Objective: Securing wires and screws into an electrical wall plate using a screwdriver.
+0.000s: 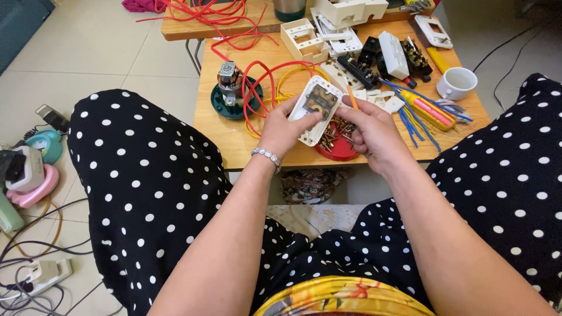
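My left hand (285,130) grips a white rectangular electrical switch plate (317,107), its back side with metal contacts facing up. My right hand (370,133) is closed just to the right of the plate, its fingertips at the plate's edge, with a thin orange-handled tool (352,98) sticking up from the fingers. Both hands hover over the near edge of a small wooden table (222,132). Directly beneath them lies a red round lid (339,148) holding several small screws.
On the table: red and yellow wires (266,79), a green-based motor part (229,88), white and black switch parts (374,55), blue wires (417,117), a yellow screwdriver (430,111), a white cup (456,83). Power strips and cables (35,275) lie on the floor at left.
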